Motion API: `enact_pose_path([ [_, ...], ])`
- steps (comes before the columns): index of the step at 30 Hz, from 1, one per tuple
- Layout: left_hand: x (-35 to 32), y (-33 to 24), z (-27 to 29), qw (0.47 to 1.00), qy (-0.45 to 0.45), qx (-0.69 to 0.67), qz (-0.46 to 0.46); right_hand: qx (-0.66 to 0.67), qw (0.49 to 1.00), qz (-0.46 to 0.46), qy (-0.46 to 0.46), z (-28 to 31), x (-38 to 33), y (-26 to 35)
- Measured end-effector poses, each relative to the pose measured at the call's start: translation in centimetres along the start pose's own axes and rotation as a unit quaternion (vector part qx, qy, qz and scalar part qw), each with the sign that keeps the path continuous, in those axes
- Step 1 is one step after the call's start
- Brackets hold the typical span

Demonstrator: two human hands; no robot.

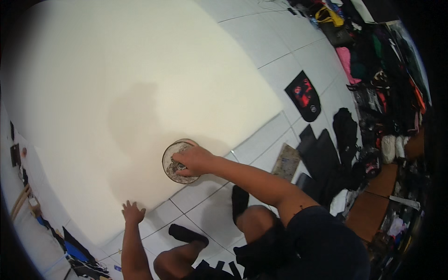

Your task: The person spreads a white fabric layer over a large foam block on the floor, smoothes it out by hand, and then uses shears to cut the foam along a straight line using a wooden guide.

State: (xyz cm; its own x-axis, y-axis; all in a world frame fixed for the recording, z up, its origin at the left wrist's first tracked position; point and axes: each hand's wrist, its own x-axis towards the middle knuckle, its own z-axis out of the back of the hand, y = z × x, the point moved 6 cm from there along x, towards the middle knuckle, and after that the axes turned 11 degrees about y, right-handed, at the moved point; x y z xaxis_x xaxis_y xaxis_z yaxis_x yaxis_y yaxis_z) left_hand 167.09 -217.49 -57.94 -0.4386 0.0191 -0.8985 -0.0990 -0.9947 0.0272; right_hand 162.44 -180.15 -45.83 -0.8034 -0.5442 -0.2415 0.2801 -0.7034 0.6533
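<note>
A large cream-coloured sheet (196,79), perhaps foam, lies flat on the tiled floor. Over its near edge, my right hand (199,161) grips a round, stained object (169,161) with a dark rim, like a tin seen from above. My fingers and thumb cover part of its top, including the area around a small ring at its middle; its underside is hidden. Further left, my left hand (134,213) rests at the sheet's near edge with its fingers spread and nothing held.
A black printed panel (304,96) lies right of the sheet. Nearer are a stained flat board (286,162) and black pieces (322,149). Heaped materials (373,93) line the right side. My feet in black socks (189,234) are on the tiles. Dark and blue items (77,252) lie lower left.
</note>
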Motion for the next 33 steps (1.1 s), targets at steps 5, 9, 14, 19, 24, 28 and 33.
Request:
enact_pose_path([
  [5, -11.5, -14.2, 4.3, 0.936, -0.019, -0.303, -0.18, 0.155, 0.976, -0.14, -0.06, 6.0, -10.1, 4.3],
  [9, -29.4, -24.4, 8.9, 0.908, 0.117, -0.22, -0.337, 0.346, 0.815, -0.418, -0.202, 7.1, -31.5, 6.6],
  [14, -37.7, -21.3, 14.9, 0.94, 0.17, -0.078, -0.285, 0.26, 0.647, -0.663, -0.271, 11.0, -59.7, 15.1],
  [19, -33.6, -4.1, 21.2, 0.992, -0.09, 0.084, -0.012, 0.36, 0.547, -0.727, -0.207, 5.7, -75.7, 10.1],
  [24, -39.7, -16.6, 26.5, 0.981, -0.095, -0.168, -0.003, 0.416, 0.544, -0.704, -0.191, 11.2, -77.3, 1.2],
  [28, -48.7, -48.1, 36.1, 0.894, 0.04, -0.349, -0.277, 0.323, 0.618, -0.638, -0.326, 22.7, -78.5, -13.3],
  [33, -44.8, -55.2, 39.0, 0.853, 0.133, -0.427, -0.269, 0.359, 0.659, -0.482, -0.453, 51.3, -62.7, -24.8],
])
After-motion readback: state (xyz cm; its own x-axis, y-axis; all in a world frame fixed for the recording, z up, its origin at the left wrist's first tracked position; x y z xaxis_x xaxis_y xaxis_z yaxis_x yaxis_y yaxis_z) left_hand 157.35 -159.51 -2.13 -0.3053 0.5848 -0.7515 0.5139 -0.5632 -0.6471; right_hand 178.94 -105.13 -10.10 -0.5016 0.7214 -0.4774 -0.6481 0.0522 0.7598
